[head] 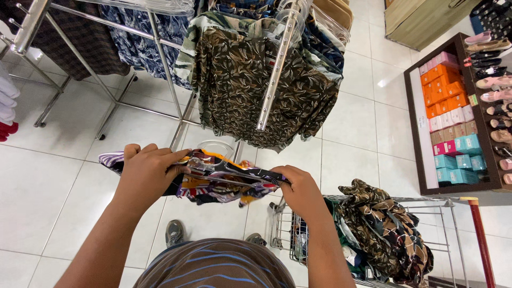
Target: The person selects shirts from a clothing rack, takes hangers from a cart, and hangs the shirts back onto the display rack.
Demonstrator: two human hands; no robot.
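Both hands hold a multicoloured patterned shirt (218, 186) flat at chest height, with a clear plastic hanger (213, 149) showing at its top. My left hand (146, 170) grips the shirt's left end, fingers curled over its edge. Closed on the right end is my right hand (301, 189). Just beyond the shirt, a chrome rack arm (274, 74) slopes down toward me, carrying brown leaf-print shirts (245, 80) on hangers.
A wire shopping trolley (426, 213) with heaped patterned shirts stands at my right. Chrome garment rails (106, 32) with dark and blue shirts fill the upper left. A shelf of coloured boxes (450, 117) and shoes lines the right wall. White tiled floor lies below.
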